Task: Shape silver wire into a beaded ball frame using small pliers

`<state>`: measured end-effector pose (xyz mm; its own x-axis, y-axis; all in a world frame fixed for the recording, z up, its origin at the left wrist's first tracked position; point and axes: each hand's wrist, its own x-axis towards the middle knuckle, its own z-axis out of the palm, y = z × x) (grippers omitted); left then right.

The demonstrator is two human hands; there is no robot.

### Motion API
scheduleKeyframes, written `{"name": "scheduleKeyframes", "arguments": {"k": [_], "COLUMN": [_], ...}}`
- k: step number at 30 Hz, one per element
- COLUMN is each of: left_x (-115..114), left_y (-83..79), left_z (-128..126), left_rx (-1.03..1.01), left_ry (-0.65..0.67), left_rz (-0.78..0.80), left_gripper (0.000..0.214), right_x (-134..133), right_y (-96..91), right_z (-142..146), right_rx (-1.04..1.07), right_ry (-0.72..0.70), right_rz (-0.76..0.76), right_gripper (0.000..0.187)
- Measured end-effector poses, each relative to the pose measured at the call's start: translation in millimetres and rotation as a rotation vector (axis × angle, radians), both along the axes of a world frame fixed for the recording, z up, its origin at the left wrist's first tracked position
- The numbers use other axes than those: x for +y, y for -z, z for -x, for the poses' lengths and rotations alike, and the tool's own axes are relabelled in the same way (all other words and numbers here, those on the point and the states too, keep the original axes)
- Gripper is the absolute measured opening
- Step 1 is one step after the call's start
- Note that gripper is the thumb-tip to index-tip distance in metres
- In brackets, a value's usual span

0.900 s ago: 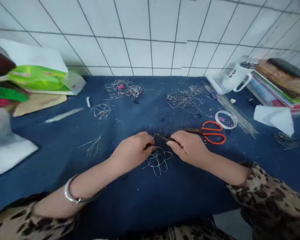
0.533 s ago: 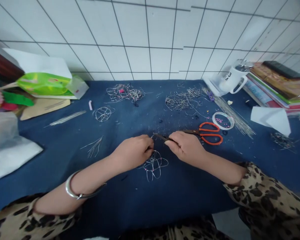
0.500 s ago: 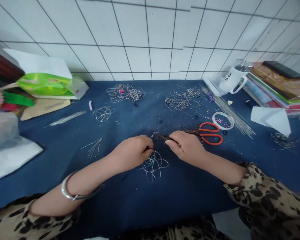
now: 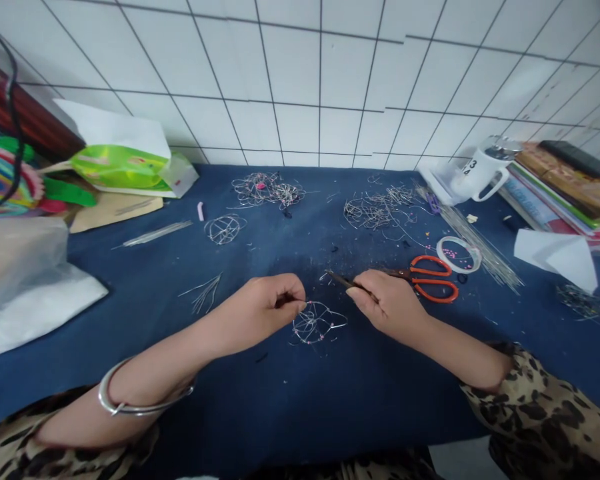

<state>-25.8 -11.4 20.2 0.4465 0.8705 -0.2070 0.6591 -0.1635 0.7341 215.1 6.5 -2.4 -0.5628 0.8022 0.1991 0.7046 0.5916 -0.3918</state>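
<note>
My left hand (image 4: pixel 275 303) is closed in a pinch at the upper left edge of a wire frame (image 4: pixel 314 323). That frame is a round shape of bent silver wire with loops and small pink beads, held just over the blue cloth. My right hand (image 4: pixel 387 303) is closed round a slim dark metal tool (image 4: pixel 344 279) with a narrow tip pointing left; most of it is hidden in the fingers. A small bit of bright wire (image 4: pixel 324 275) shows by the tip. Orange-handled scissors (image 4: pixel 434 287) lie just beyond my right hand.
Tangled wire heaps (image 4: pixel 265 191) (image 4: pixel 375 208) lie at the back. A wire ball (image 4: pixel 224 229) and loose wire strands (image 4: pixel 207 293) are at left. A ring-shaped dish (image 4: pixel 475 263) with pink beads, long wires (image 4: pixel 485 240), a white mug (image 4: pixel 483 172) and books (image 4: pixel 555 190) stand right.
The view has swung left, so everything sits further right. The wire frame has turned or tilted in my left hand and looks flatter. Both hands keep their holds.
</note>
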Motion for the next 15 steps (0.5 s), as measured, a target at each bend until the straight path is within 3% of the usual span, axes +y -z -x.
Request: {"name": "scheduleKeyframes", "arguments": {"k": [8, 15], "left_x": [0.4, 1.7], "left_y": [3.5, 4.4], "left_z": [-4.7, -3.9], "left_rx": [-0.120, -0.162], "left_ry": [0.006, 0.041], "left_rz": [0.081, 0.121], "left_gripper": [0.007, 0.018], "right_x": [-4.7, -3.3], "right_y": [-0.1, 1.4], "right_z": [1.9, 0.9], "right_rx": [-0.024, -0.007], "right_ry": [-0.022, -0.022], "right_rz": [0.015, 0.021], "right_gripper": [0.036, 0.037]}}
